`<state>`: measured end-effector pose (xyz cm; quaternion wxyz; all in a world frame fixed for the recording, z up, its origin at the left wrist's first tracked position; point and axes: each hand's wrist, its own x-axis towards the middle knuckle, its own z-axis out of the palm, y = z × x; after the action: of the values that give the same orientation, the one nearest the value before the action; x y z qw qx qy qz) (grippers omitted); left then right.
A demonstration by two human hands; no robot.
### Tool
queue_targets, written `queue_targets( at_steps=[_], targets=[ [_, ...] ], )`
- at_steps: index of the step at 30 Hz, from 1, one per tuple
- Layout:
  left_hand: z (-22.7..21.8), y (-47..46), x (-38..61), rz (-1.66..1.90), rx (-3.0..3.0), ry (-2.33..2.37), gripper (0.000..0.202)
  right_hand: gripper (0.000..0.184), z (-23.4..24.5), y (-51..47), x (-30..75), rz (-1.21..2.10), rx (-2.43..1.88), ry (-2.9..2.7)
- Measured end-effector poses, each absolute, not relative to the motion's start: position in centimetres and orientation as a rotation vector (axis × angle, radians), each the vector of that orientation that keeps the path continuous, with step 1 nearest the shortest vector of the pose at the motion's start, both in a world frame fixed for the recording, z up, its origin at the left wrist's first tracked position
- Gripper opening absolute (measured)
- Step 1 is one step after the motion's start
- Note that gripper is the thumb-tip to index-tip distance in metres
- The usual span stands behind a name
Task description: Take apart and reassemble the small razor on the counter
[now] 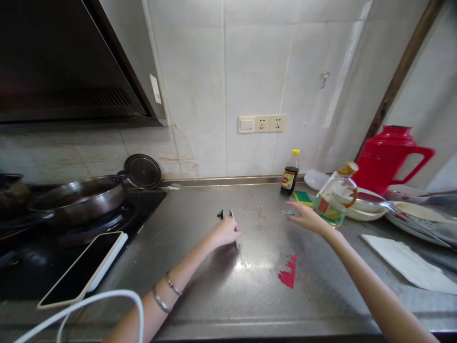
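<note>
My left hand point(224, 232) is closed around a slim metal utensil point(233, 227) that lies on the steel counter point(221, 286); its tip points away from me, beside a small black piece point(220, 215). My right hand point(307, 217) reaches out over the counter with fingers stretched and apart, holding nothing. Its fingertips are next to a small greenish object point(288, 215) and just left of a clear oil bottle point(333, 200) with a green and red label.
A wok point(80, 194) sits on the stove at left, a phone point(84, 267) with a white cable near it. A dark sauce bottle point(290, 174), sponge point(303, 197), stacked dishes point(367, 202), red thermos jug point(387, 155) and white cloth point(410, 264) stand right. A red mark point(288, 272) is on the counter.
</note>
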<state>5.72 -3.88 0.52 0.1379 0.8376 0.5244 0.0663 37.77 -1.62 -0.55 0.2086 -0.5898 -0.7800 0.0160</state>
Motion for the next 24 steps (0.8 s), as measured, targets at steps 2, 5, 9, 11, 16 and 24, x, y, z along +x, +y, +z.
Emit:
queue_targets(
  at_steps=[2,5,9,11,16,24],
  targets=[
    [0.4,-5.2,5.1,0.17,2.429,1.416,0.025,0.056,-1.2,-0.7,38.9,0.078,-1.698,-2.162],
    [0.3,-6.5,4.2,0.196,2.419,1.388,0.024,0.06,-2.1,0.2,39.6,0.102,-1.782,-2.173],
    [0.5,-7.2,3.7,0.238,2.417,1.402,0.025,0.063,-3.0,1.0,40.1,0.145,-1.785,-2.232],
    [0.6,-7.2,3.7,0.247,2.417,1.405,0.025,0.063,-3.2,1.4,40.4,0.19,-1.785,-2.245],
    [0.7,-6.8,3.8,0.267,2.417,1.365,0.026,0.063,-3.4,2.0,40.7,0.309,-1.802,-2.188],
    [0.9,-5.7,4.2,0.377,2.387,1.252,0.023,0.065,-2.9,2.0,41.3,0.368,-1.787,-2.155]
  ],
)
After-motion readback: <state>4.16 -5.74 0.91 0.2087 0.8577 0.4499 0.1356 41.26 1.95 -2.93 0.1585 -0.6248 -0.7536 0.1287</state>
